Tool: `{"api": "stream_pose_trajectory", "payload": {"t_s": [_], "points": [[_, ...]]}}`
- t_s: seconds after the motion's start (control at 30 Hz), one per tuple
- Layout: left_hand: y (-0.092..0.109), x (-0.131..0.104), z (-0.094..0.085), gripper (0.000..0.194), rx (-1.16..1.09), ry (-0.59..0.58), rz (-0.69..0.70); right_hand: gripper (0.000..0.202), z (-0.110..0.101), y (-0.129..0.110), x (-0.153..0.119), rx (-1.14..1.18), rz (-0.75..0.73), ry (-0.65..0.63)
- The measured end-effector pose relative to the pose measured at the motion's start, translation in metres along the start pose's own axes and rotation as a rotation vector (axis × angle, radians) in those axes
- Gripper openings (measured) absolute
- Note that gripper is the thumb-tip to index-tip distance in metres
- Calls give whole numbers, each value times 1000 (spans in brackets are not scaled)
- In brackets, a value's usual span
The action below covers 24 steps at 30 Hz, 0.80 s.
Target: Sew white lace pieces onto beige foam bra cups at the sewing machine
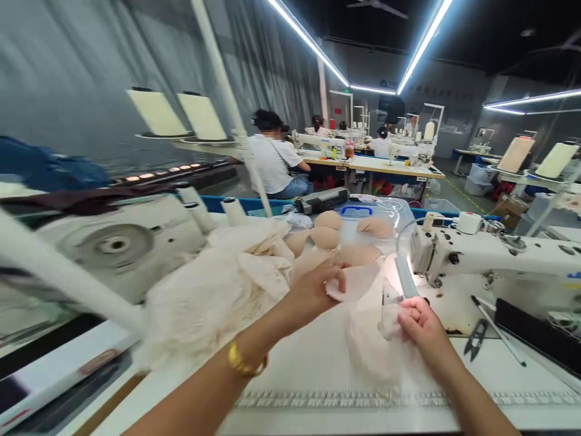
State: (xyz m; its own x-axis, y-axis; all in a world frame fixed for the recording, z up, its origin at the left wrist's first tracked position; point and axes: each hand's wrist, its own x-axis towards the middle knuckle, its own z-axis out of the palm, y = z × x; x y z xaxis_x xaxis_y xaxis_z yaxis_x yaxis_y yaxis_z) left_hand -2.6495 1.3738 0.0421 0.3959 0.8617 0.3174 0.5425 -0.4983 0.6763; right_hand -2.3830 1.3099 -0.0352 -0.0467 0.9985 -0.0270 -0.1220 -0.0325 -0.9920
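My left hand (320, 284), with a gold bracelet at the wrist, is beside a pale, thin cup-shaped piece (356, 283); its fingers are curled and blurred, and whether they grip the piece is unclear. Just right of the sewing machine's lit needle area, my right hand (420, 324) pinches the edge of a sheer pale fabric (374, 345). That fabric lies over the white table and is smeared by motion. Beige molded cups (324, 237) are piled behind my left hand. The sewing machine (490, 251) stands at the right.
Crumpled cream fabric (218, 290) is heaped on the left. Thread snips (475, 339) and a thin white pen-like tool (502, 333) rest at the right. A ruler strip (318, 398) runs along the front. Behind are a clear plastic box (390, 212) and several people at other machines.
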Motion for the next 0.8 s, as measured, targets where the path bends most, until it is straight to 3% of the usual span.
{"api": "stream_pose_trajectory", "payload": {"t_s": [0.07,0.17,0.33,0.47,0.57,0.67,0.73,0.8], "points": [[0,-19,-2,27,-233,-108,-57,54,1,-5,2,58,14,-2],[0,-36,6,28,-409,-252,-159,57,0,-9,2,109,18,-1],[18,-32,23,15,-355,-291,-101,64,3,-12,-7,81,-43,3],[29,-22,17,7,-222,-324,22,51,7,-15,-15,-98,-124,17],[36,-23,6,29,-262,-325,32,34,9,-25,-25,-319,-164,-16],[53,-31,5,59,-402,-328,23,28,8,-35,-40,-573,-234,-134],[63,-33,15,91,-336,-435,37,27,2,-35,-46,-669,-300,-222],[65,-26,29,110,-260,-601,172,23,-8,-29,-45,-751,-376,-354]]}}
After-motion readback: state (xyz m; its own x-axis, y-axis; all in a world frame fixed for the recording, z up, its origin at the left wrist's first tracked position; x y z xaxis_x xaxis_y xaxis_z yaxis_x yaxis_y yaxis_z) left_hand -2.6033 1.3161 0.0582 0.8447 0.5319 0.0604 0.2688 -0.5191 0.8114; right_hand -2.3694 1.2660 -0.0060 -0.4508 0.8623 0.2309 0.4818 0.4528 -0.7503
